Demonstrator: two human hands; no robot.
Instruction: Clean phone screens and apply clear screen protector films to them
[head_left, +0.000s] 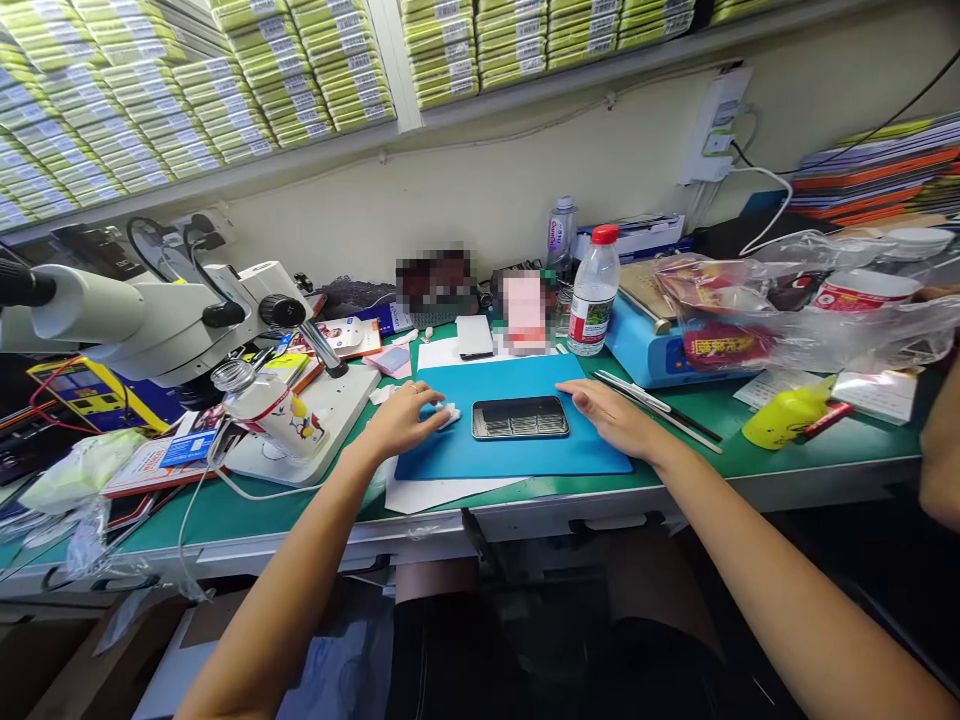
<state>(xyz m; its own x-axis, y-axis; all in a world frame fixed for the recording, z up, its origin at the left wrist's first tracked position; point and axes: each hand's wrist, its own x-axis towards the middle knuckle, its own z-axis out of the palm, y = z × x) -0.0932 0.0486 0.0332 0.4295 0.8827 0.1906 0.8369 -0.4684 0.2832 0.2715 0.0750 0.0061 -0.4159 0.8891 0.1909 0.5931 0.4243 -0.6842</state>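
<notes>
A dark smartphone (520, 418) lies face up, lengthwise, on a blue mat (517, 375); its screen shows streaky reflections. To the phone's left, my left hand (405, 417) rests low over the mat's edge. Its fingers are apart, with the tips at a crumpled white tissue (450, 413); whether they press on it is hard to see. My right hand (609, 412) lies at the mat's right side, fingers stretched out and holding nothing. Just right of it are slim pen-like tools (660, 400).
A microscope (142, 310) and a tilted open bottle (274, 410) stand left. Behind the mat is a red-capped bottle (594, 290). Right are a blue box-shaped device (645, 345), plastic bags (795, 290) and a yellow squeeze bottle (784, 418). Another person's arm (941, 450) shows far right.
</notes>
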